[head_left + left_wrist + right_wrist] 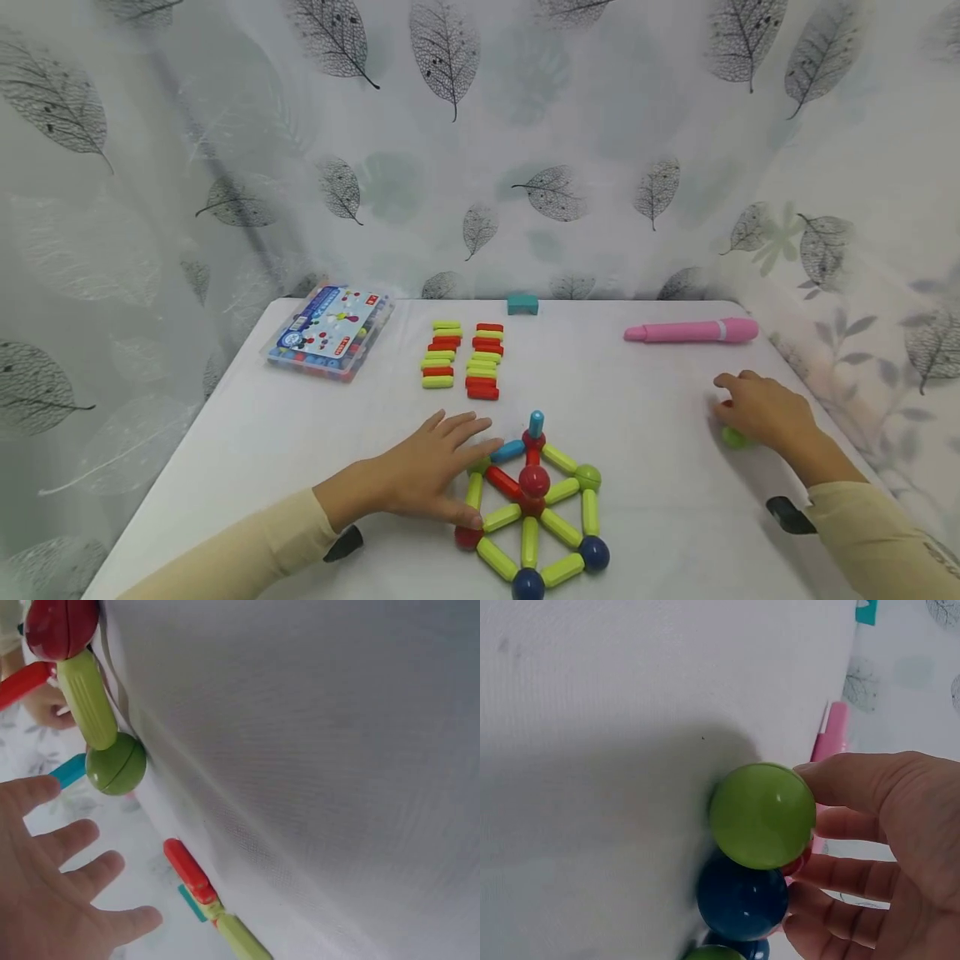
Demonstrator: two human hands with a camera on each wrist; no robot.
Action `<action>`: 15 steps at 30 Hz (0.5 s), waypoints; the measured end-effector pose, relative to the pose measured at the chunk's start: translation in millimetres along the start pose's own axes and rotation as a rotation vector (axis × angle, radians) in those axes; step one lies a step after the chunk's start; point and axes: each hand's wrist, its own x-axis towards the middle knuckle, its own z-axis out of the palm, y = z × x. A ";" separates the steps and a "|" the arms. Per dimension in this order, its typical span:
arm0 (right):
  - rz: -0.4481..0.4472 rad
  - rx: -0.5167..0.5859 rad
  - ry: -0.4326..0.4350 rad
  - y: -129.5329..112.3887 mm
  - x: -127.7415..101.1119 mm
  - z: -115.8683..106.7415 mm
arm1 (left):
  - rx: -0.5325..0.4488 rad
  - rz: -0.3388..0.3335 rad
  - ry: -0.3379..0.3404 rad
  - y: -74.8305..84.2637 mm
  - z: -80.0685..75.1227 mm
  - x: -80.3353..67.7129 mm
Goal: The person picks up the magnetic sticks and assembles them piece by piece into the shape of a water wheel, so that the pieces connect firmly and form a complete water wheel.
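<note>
A wheel-shaped model of rods and balls (529,533) lies flat on the table, a red ball (534,482) raised at its centre and a blue rod (536,423) upright at its far corner. My left hand (427,475) spreads its fingers at the model's left side, thumb by a red corner ball (468,537). In the left wrist view a green ball (116,765) is near its fingertips. My right hand (877,847) is at loose balls on the right. Its thumb meets a green ball (763,816); fingers reach behind a blue ball (742,896) to a partly hidden red ball (798,864).
Two columns of red and yellow-green rods (438,367) lie beyond the model. A clear plastic case (330,333) stands far left, a teal block (522,305) at the back edge, a pink pen-like stick (686,331) far right. A leaf-patterned curtain (480,167) hangs behind.
</note>
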 end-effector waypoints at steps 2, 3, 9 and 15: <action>-0.002 0.010 -0.017 1.6 1.3 2.6 | 0.035 0.014 -0.008 0.9 1.2 -2.6; -0.007 0.015 -0.020 1.9 2.1 3.9 | 0.055 0.019 -0.010 1.1 2.1 -3.5; -0.022 0.028 -0.035 0.3 6.8 6.1 | 0.112 0.021 -0.020 2.8 5.0 -7.3; -0.051 0.130 -0.004 -14.2 10.4 -0.5 | 0.118 0.020 -0.042 5.2 4.8 -9.9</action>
